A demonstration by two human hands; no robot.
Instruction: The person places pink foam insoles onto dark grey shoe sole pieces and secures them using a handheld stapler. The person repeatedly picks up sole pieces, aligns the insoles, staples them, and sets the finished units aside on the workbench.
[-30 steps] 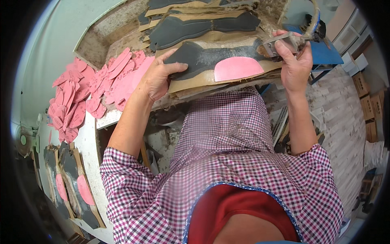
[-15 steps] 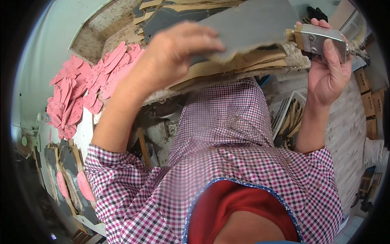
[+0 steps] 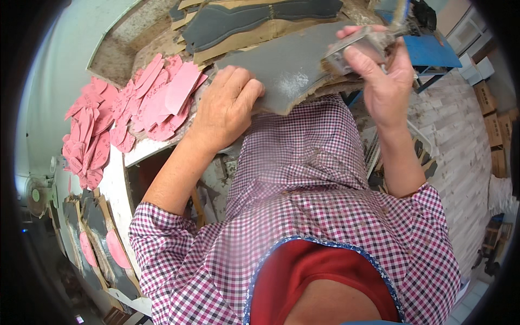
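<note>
The right hand's fingers wrap a metal-bodied brush, its bristles at the grey panel in the frame's upper centre (a whitish smear marks the panel). The left hand's fingers curl at the panel's left end; whether they pinch it, I cannot tell. Pink cut pieces heap at upper left.

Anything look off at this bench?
Nothing looks plainly broken. Two oddities: the grey sheet by the left hand has a whitish smear near its lower edge, unlike the plain grey around it; and the bench's raised side is speckled with brown residue, so it looks dirty. Either may be normal here.
</note>
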